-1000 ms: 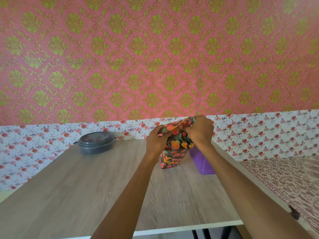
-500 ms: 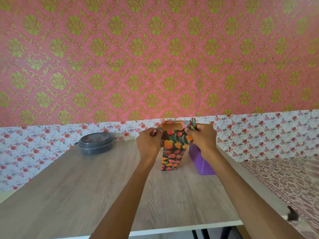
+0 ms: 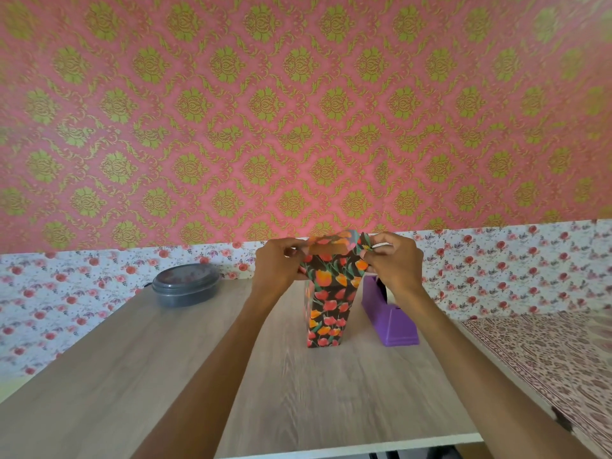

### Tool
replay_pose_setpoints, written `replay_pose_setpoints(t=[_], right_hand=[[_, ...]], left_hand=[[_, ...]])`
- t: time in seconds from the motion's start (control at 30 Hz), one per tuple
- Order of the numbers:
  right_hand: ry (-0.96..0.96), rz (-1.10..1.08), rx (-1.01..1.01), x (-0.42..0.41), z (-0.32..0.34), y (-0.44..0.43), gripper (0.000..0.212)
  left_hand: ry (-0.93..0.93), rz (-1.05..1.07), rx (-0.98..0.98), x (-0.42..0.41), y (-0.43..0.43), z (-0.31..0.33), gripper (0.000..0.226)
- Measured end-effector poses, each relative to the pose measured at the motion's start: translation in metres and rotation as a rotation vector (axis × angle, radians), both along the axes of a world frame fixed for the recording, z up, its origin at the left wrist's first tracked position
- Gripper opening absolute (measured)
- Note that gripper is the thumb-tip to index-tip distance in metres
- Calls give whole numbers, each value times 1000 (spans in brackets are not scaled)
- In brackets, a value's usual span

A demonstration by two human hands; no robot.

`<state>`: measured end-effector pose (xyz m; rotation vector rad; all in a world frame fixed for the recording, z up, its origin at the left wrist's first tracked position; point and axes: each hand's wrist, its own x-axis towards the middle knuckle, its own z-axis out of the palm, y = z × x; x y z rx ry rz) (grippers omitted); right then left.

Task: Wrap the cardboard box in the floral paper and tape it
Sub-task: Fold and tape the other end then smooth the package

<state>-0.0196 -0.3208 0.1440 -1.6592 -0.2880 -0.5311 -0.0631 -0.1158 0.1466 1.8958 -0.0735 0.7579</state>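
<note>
Standing upright between both grips, cardboard box (image 3: 326, 251) runs vertical; left grip (image 3: 278, 264) and right grip (image 3: 391, 261) each pinch floral paper (image 3: 327, 306) flaps beside its bare top.

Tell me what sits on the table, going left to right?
Grey tub → box in floral paper → purple tape dispenser.
</note>
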Motion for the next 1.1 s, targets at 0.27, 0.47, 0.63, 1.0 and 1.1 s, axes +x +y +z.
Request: replay_pose_setpoints(t=[0.27,0.47,0.63,1.0,1.1], right_hand=[[162,106,33,11,2,-8,22],[191,145,30,15,-1,-4,30],[260,206,16,21,2,-2,33],[379,474,192,28,7,-17,25],[330,480,257,29,7,-15,26]], left_hand=[[4,-15,10,0,1,8,19],[-12,-6,233,8,4,10,34],[-37,-16,582,17,18,6,32],[19,-86,284,28,20,1,35],[20,-72,178,32,17,0,26]])
